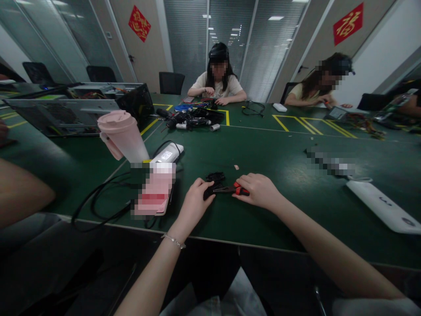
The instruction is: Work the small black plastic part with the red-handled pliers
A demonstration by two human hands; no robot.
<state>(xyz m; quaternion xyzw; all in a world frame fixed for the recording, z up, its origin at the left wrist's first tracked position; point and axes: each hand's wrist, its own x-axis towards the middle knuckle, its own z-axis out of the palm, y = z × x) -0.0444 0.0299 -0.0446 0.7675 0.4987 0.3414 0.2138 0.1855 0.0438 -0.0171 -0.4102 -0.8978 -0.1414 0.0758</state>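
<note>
My right hand (258,189) is closed around the red and black handles of a pair of pliers (226,190), whose jaws point left. Between the fingers of my left hand (196,196) is a small black part (208,192), too dark to name. The tips of the pliers meet this part. Just behind it on the green table lies another small black piece (215,176), touching or almost touching it; I cannot tell which. A small pinkish scrap (236,167) lies a little beyond the pliers.
To the left stand a pink cup (123,136), a phone (156,193), a white power bank (168,153) and black cables (95,197). A white device (383,206) lies right. An open computer case (72,114) and a pile of tools (190,118) sit farther back. Several people sit around the green table (279,153).
</note>
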